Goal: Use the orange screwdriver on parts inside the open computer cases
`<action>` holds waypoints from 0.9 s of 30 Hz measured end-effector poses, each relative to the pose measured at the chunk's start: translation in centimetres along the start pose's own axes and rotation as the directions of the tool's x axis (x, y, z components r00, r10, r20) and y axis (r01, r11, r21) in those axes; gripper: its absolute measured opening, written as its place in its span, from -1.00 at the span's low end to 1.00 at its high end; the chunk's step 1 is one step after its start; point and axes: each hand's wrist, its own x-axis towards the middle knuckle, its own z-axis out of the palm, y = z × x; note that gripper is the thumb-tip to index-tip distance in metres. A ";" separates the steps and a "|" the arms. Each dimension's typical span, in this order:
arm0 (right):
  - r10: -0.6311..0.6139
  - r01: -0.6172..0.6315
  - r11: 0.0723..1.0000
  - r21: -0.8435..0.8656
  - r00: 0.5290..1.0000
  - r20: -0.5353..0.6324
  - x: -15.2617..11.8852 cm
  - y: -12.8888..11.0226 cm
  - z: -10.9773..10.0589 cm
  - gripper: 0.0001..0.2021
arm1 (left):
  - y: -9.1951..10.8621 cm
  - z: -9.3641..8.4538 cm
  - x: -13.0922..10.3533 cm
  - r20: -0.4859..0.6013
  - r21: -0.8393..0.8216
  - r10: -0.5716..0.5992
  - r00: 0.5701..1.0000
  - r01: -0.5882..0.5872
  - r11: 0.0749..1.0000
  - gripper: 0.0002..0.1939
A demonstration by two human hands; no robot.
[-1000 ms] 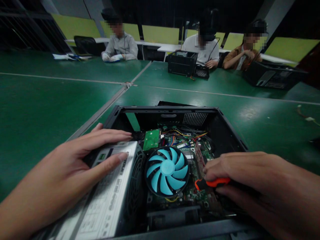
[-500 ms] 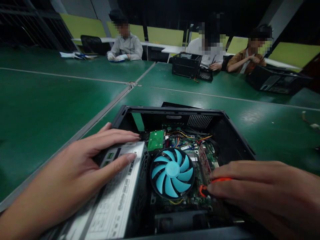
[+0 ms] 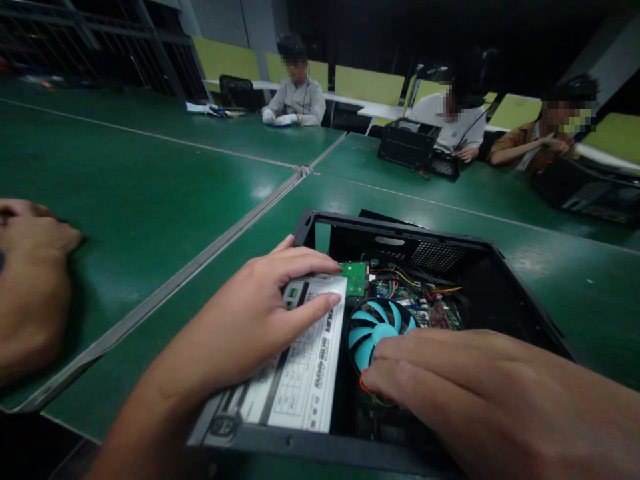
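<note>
The left hand lies palm down with thumb spread from its extended fingers, its forearm slanting up from below, while the right hand reaches leftward, fingers bent together.

Left grip: bare, slim tapering fingers, slender thumb with short nail. Forearm behind left grip: bare along visible length, smooth, rounded. Right grip: bare, broad-backed, rounded knuckles; finger outlines slightly blurred, fingertips partly hidden.
</note>
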 end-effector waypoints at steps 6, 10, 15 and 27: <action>-0.087 0.087 0.981 -0.173 0.996 0.005 1.1 -0.7 0.2 -0.78 | -0.1 0.2 0.0 -0.012 -0.021 0.017 1.000 -0.017 1.000 -0.72; -0.107 0.115 0.970 -0.214 0.993 0.045 1.4 -1.3 0.4 -0.81 | -0.1 0.1 -0.1 -0.011 -0.026 0.024 1.000 -0.024 0.999 -0.72; -0.117 0.150 0.968 -0.204 0.980 0.164 2.5 -1.0 1.1 -0.89 | 0.0 0.0 -0.3 -0.008 -0.026 0.009 1.000 -0.009 1.000 -0.71; 0.123 -0.136 0.986 0.096 0.984 0.129 1.0 0.2 -1.2 -0.76 | 0.1 -0.1 0.1 0.003 -0.006 -0.005 1.000 0.005 1.000 -0.69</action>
